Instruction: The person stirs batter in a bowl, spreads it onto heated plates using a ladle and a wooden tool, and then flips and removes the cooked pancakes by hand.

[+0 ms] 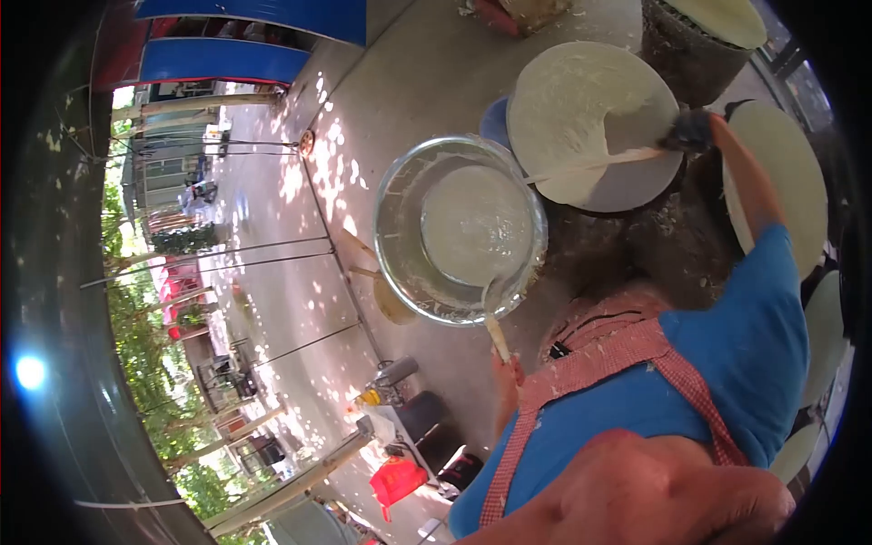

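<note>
My right hand (688,133), in a dark glove, is closed on a long thin scraper (581,167) that lies across a round griddle (563,100). A pale layer covers much of the griddle, with a bare grey patch beside the glove. My left hand (509,372) is closed round the light handle of a ladle (496,334). The ladle's head rests inside the near rim of a large metal basin (395,218), by the pale batter (477,222) in it.
More round pale-topped griddles stand at the right (777,182) and top right (722,16). A wooden stool (392,302) is partly under the basin. Lower left are a red bag (397,481) and a small table (404,445). A blue panel (227,61) is at the upper left.
</note>
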`<state>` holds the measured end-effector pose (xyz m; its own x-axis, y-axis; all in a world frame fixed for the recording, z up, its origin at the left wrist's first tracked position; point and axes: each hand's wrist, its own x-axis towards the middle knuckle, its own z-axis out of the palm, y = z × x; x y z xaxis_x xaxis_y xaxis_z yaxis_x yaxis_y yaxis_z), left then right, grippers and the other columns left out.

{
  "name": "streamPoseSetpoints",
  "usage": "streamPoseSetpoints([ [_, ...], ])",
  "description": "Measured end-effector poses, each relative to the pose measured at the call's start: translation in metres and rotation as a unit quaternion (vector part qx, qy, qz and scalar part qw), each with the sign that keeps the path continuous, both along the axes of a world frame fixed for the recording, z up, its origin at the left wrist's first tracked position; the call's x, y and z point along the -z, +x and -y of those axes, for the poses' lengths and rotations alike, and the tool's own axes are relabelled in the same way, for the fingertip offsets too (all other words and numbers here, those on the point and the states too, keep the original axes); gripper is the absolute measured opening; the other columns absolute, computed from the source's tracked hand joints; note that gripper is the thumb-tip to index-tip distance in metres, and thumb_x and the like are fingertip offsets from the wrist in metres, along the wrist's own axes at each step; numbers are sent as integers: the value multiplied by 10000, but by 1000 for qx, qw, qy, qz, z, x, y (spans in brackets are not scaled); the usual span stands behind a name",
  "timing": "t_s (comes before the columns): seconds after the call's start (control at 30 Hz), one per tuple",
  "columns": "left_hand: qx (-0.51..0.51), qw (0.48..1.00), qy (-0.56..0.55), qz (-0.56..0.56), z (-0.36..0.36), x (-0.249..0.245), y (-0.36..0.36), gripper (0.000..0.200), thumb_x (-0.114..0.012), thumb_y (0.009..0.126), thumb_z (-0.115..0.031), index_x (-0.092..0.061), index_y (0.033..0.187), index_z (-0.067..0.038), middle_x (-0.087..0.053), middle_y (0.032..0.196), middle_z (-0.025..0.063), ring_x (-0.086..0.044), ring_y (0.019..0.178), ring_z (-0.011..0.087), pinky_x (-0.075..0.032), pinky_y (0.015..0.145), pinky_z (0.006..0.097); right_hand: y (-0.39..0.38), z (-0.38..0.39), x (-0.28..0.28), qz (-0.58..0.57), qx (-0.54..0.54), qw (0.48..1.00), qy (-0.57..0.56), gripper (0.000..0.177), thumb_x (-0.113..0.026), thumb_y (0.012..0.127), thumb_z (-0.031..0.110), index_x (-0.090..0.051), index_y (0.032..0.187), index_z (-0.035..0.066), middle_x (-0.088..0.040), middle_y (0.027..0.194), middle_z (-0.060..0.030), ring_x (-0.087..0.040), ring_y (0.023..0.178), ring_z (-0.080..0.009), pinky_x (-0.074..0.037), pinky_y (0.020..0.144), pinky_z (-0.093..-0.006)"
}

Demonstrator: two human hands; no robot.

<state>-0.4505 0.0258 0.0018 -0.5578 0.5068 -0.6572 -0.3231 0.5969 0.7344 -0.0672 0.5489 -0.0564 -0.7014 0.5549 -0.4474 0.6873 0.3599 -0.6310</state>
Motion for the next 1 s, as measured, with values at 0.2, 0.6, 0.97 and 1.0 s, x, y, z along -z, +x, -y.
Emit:
streamPoseSetpoints([
  [0.2, 69, 996, -6, 48, 19, 20, -60, 478, -475, 786, -31, -297, 1209, -167, -352, 538, -35, -322, 356, 54, -256, 299, 195, 122, 227, -94, 53, 328, 940, -81, 187, -457, 789, 155, -607, 719, 66, -552, 587, -70, -501, 474, -163, -398, 443, -293],
  [0.6, 91, 932, 123, 328, 45, -32, -124, 92, -470, 836, -138, -401, 888, -106, -318, 554, -17, -293, 348, 60, -256, 269, 209, -159, 366, 16, 124, 393, 882, 227, 260, -462, 777, 292, -611, 859, 94, -586, 857, -146, -552, 811, -309, -431, 697, -388],
  [0.97, 23, 626, 369, 687, 55, -80, -108, 425, -378, 894, -154, -243, 1291, -223, -330, 643, 31, -296, 392, 48, -312, 282, 142, -163, 340, 41, 114, 308, 887, 324, 271, -440, 780, 290, -613, 880, 107, -602, 793, -139, -578, 721, -315, -432, 693, -393],
  [1.0, 24, 632, 379, 676, 57, -78, -108, 425, -378, 894, -154, -243, 1291, -223, -330, 643, 31, -296, 392, 48, -312, 282, 142, -143, 341, 22, 97, 333, 883, 316, 271, -437, 778, 273, -603, 896, 94, -604, 788, -140, -579, 719, -313, -434, 696, -385],
])
